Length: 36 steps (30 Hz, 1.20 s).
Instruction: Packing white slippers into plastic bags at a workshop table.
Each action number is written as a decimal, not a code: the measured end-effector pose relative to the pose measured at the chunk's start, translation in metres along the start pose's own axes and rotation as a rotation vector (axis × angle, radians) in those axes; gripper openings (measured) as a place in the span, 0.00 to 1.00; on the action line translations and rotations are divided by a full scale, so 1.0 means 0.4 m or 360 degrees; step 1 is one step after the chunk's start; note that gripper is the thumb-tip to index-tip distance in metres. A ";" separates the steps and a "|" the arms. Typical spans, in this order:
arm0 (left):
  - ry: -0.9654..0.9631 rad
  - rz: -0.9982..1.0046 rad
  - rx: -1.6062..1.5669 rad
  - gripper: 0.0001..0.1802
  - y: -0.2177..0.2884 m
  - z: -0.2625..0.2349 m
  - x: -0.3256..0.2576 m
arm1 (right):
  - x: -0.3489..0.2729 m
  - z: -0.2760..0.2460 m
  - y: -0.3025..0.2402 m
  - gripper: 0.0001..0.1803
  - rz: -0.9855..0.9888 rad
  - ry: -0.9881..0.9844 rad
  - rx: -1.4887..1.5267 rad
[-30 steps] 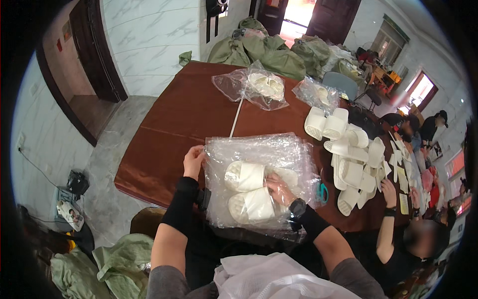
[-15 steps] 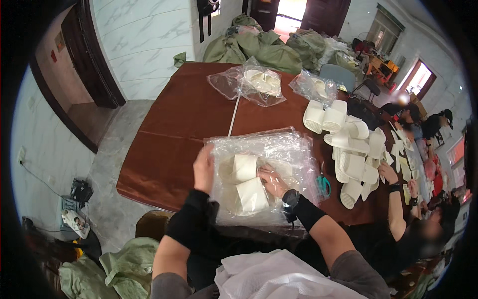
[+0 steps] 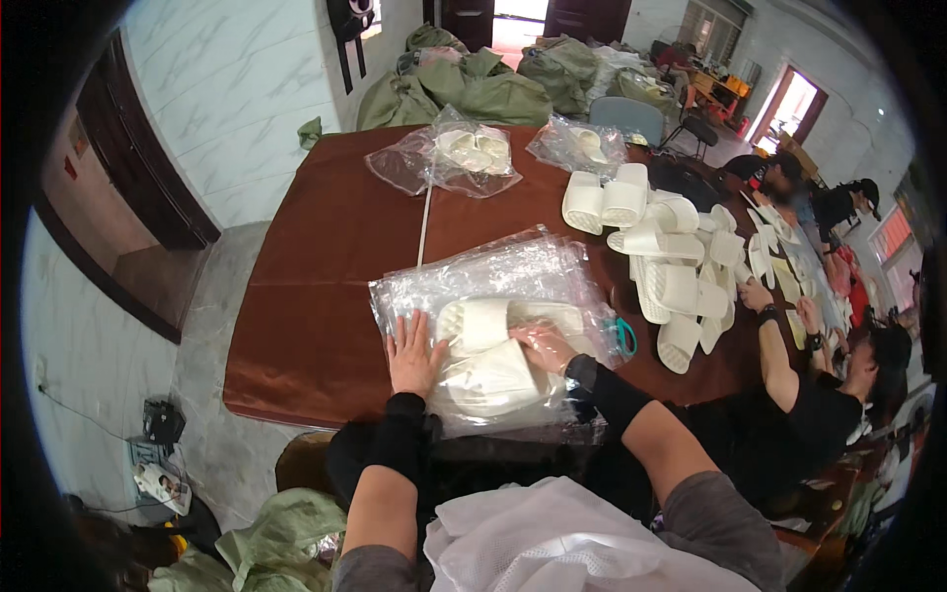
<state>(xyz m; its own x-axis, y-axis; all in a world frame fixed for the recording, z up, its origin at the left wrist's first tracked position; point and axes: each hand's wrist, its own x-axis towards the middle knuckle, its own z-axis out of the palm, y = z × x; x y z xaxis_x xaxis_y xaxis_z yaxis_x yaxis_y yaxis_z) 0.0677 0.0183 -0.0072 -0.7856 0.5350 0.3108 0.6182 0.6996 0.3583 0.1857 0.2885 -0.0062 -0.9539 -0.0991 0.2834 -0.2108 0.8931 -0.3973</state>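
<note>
A pair of cream slippers lies side by side in a clear plastic bag, on top of a stack of clear bags at the table's near edge. My right hand reaches into the bag from the right. Its fingers curl at the straps and grip the slippers; the fingertips are partly hidden. To the left of the slippers, my left hand presses flat on the plastic with spread fingers. Teal-handled scissors lie just right of the stack, partly covered by plastic.
Loose cream slippers are heaped on the brown table to the right. Two bagged pairs lie at the far side. A co-worker's hand touches the heap's right edge. Green sacks are piled beyond the table.
My left hand has moved from the bag stack's left edge onto the plastic and lies flat. The slippers and my right hand have shifted within the bag. The view has turned slightly.
</note>
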 end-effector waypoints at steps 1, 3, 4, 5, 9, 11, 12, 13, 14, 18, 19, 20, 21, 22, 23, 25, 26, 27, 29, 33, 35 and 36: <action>-0.0027 -0.0012 0.0059 0.30 0.007 -0.004 0.002 | -0.014 -0.017 0.012 0.20 0.0158 -0.0047 0.0049; -0.0039 -0.0043 0.0069 0.30 -0.004 0.000 -0.008 | -0.043 -0.091 0.048 0.20 0.0278 -0.0068 -0.0078; -0.0057 -0.0074 0.0078 0.30 -0.012 0.005 -0.006 | -0.067 -0.121 0.068 0.20 0.0282 0.0013 -0.0089; -0.0045 -0.0050 0.0065 0.30 -0.015 0.008 0.005 | -0.092 -0.143 0.091 0.19 0.0296 0.0102 -0.0107; -0.0130 -0.0162 -0.0357 0.29 -0.053 0.025 0.014 | -0.075 -0.230 0.027 0.19 0.0013 -0.0036 -0.0160; -0.0148 -0.0179 -0.0801 0.30 -0.057 0.042 0.033 | -0.037 -0.178 0.044 0.18 -0.0292 0.0067 -0.0143; -0.0134 -0.0202 -0.0780 0.30 -0.098 0.071 0.016 | 0.012 -0.151 0.008 0.18 -0.0357 -0.0018 -0.0140; 0.0019 -0.0154 -0.0816 0.30 -0.170 0.102 -0.015 | 0.081 -0.114 -0.049 0.18 -0.0462 -0.0101 -0.0120; 0.0147 -0.0055 -0.0887 0.31 -0.177 0.102 -0.006 | 0.116 -0.098 -0.072 0.18 -0.0550 -0.0119 -0.0160; 0.0030 -0.0450 -0.1662 0.27 -0.115 0.044 0.038 | 0.125 -0.056 -0.041 0.15 -0.0633 -0.0019 -0.0091; 0.0032 -0.0437 -0.1660 0.27 -0.091 0.008 0.056 | 0.129 -0.042 -0.021 0.14 -0.0531 -0.0097 -0.0053; 0.0252 -0.0281 -0.1123 0.28 -0.098 -0.022 0.049 | 0.148 -0.045 -0.053 0.11 -0.0277 -0.0423 -0.0046; 0.0439 -0.0102 -0.0602 0.28 -0.089 -0.033 0.053 | 0.149 -0.037 -0.051 0.11 -0.0272 -0.0424 -0.0045; 0.0326 -0.0057 -0.0322 0.27 -0.076 -0.037 0.063 | 0.149 -0.029 -0.046 0.11 -0.0313 -0.0361 -0.0008; 0.0319 -0.0053 -0.0330 0.27 -0.079 -0.028 0.061 | 0.151 -0.022 -0.039 0.11 -0.0356 -0.0297 0.0029; 0.0019 -0.0221 -0.0272 0.26 -0.083 -0.003 0.050 | 0.156 0.006 -0.028 0.12 -0.0341 -0.0379 -0.0005; 0.0057 -0.0188 -0.0218 0.26 -0.088 0.003 0.042 | 0.145 0.011 -0.034 0.13 -0.0335 -0.0282 0.0026; 0.0037 -0.0180 -0.0234 0.26 -0.091 0.011 0.047 | 0.133 0.012 -0.037 0.13 -0.0329 -0.0184 0.0055; 0.0037 -0.0130 0.0045 0.26 -0.091 0.019 0.045 | 0.123 -0.013 -0.027 0.13 -0.0183 -0.0361 0.0025; -0.0093 -0.0149 0.0150 0.27 -0.069 0.018 0.065 | 0.088 -0.044 0.034 0.14 -0.0158 -0.0269 -0.0016; -0.0052 -0.0135 0.0144 0.27 -0.059 0.022 0.069 | 0.038 -0.066 0.107 0.15 -0.0247 -0.0170 -0.0107; -0.0021 -0.0149 0.0157 0.27 -0.070 0.026 0.057 | 0.033 -0.096 0.097 0.17 -0.0249 -0.0166 -0.0120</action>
<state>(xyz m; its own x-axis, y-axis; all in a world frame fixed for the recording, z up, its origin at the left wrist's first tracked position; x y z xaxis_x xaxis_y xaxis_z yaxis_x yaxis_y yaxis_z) 0.0320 0.0158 -0.0192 -0.8403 0.4711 0.2682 0.5373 0.7894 0.2968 0.1732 0.3386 0.0157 -0.9284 -0.2807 0.2434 -0.3455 0.8932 -0.2878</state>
